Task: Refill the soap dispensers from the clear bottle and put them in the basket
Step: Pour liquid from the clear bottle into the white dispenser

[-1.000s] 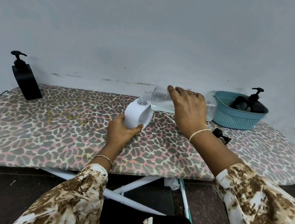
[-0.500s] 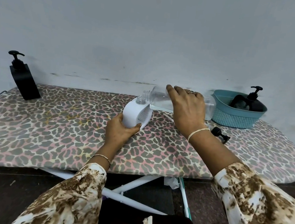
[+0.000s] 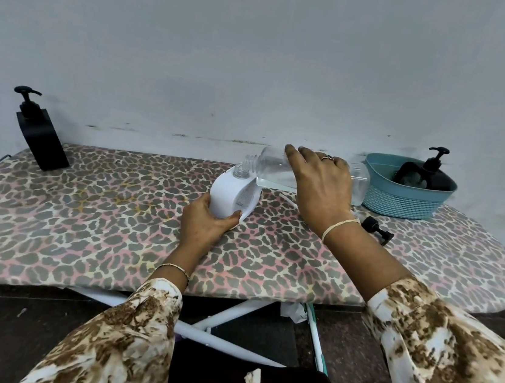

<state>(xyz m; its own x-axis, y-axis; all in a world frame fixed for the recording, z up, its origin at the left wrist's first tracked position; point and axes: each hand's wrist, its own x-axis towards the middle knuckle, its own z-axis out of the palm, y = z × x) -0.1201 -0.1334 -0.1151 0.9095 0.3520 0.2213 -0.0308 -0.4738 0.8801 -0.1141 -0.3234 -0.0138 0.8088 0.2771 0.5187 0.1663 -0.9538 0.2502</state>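
Observation:
A white soap dispenser [image 3: 228,194] with an open clear neck stands mid-board, and my left hand [image 3: 205,225] grips its lower part. My right hand [image 3: 322,184] holds the clear bottle [image 3: 271,171] tipped on its side, its mouth just above the dispenser's neck; liquid lies along the bottle's lower side. A black pump head [image 3: 375,230] with its white tube lies on the board behind my right wrist. The teal basket [image 3: 402,200] at the far right holds a round black dispenser [image 3: 431,175].
A black angular dispenser [image 3: 41,136] stands at the far left of the leopard-print ironing board [image 3: 82,218], against the pale wall. The board's white legs and a dark floor show below its near edge.
The bottle stays tipped over the dispenser's neck with both hands in place. The view has shifted only slightly.

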